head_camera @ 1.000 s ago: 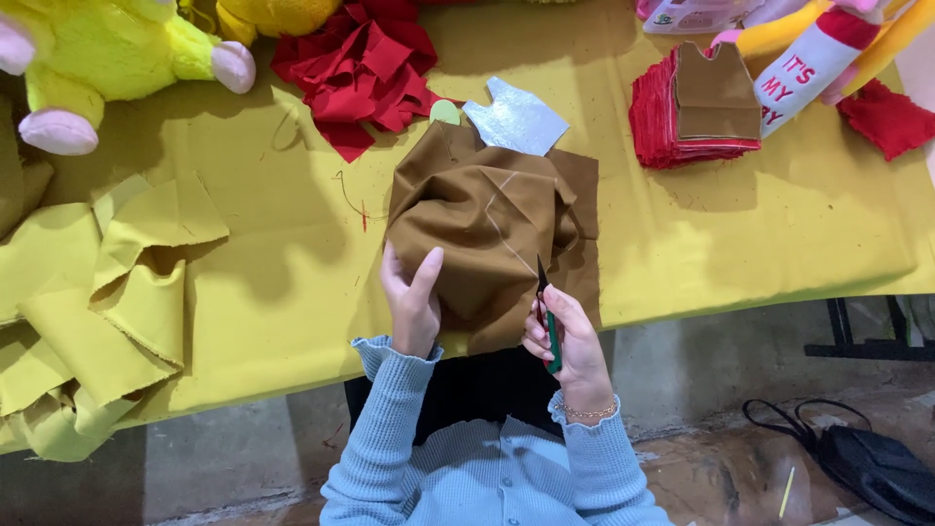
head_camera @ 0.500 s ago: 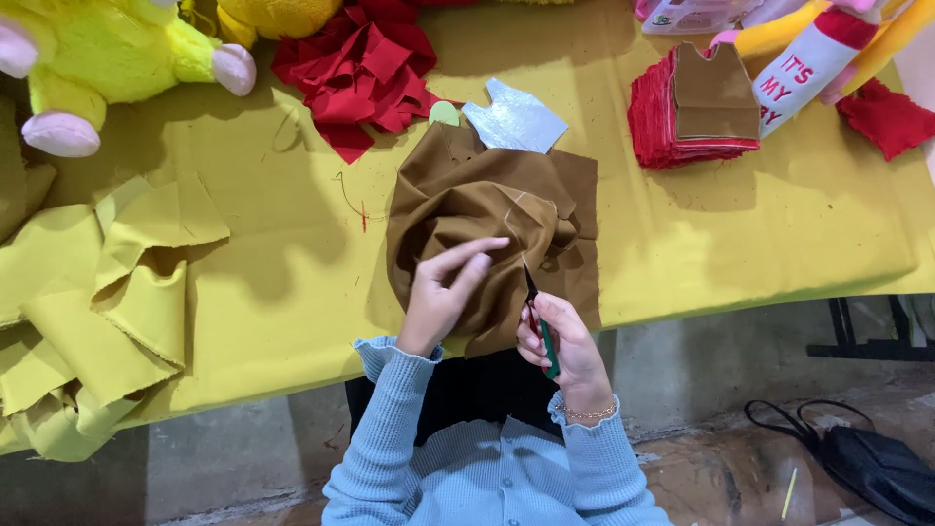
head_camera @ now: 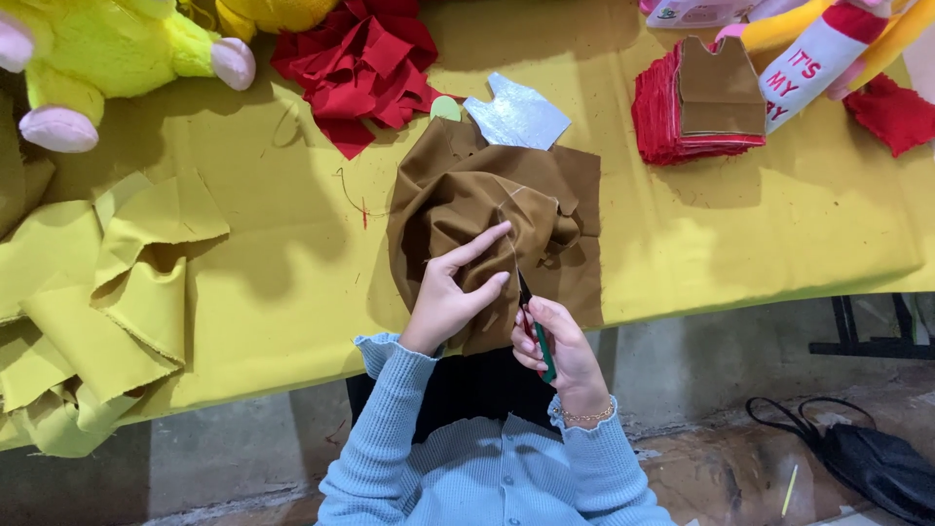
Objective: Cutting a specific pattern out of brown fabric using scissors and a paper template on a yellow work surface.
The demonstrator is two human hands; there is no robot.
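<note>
From the head camera, the left hand [head_camera: 450,297] lies spread on a crumpled piece of brown fabric [head_camera: 487,224], fingers extended and slightly apart, the forefinger stretched up and to the right over a raised fold. It presses on the cloth rather than pinching it.

The right hand [head_camera: 557,353] is curled closed around the green handles of a pair of scissors [head_camera: 531,317], just right of the left hand at the near edge of the counter [head_camera: 779,224]. The two hands sit close together, nearly touching.

The scissors' long axis runs almost straight away from the person, handles nearest the body and the dark blades pointing up the frame into the lower edge of the brown fabric, between the two hands. Whether the blades are parted cannot be told.

The brown fabric lies bunched in the middle of the yellow-covered counter, its near edge hanging over the front, under and just beyond both hands.

Behind it lie a silver-grey cut shape [head_camera: 516,117] and a heap of red scraps [head_camera: 365,68]; a stack of red pieces [head_camera: 657,117] topped by a brown one sits to the right, yellow cloth [head_camera: 107,292] to the left.
</note>
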